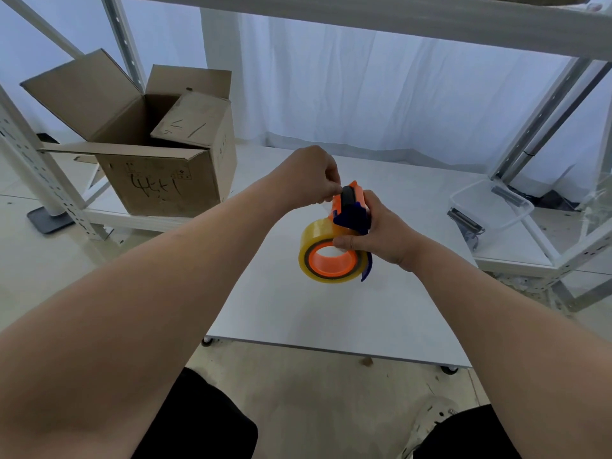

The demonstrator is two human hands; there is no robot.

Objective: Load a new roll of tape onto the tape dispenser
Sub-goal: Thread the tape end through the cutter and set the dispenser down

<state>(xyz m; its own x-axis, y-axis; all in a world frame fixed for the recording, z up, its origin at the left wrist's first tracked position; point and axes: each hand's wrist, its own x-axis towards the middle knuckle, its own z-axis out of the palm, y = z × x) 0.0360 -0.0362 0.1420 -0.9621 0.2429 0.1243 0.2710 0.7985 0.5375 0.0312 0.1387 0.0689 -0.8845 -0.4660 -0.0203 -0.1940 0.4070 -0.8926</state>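
The orange and blue tape dispenser (351, 212) is held above the low white table (331, 313). A yellowish clear tape roll (314, 236) sits on its orange hub, facing me. My right hand (381, 231) grips the dispenser body from the right, thumb against the roll's inner rim. My left hand (309, 178) is above and to the left, its fingertips pinched on the loose tape end near the black roller at the dispenser's top.
An open cardboard box (159, 150) stands at the left on a low shelf. A clear plastic container (490, 203) lies at the right, with a dark metal part (465, 221) beside it. White metal shelving frames surround the table.
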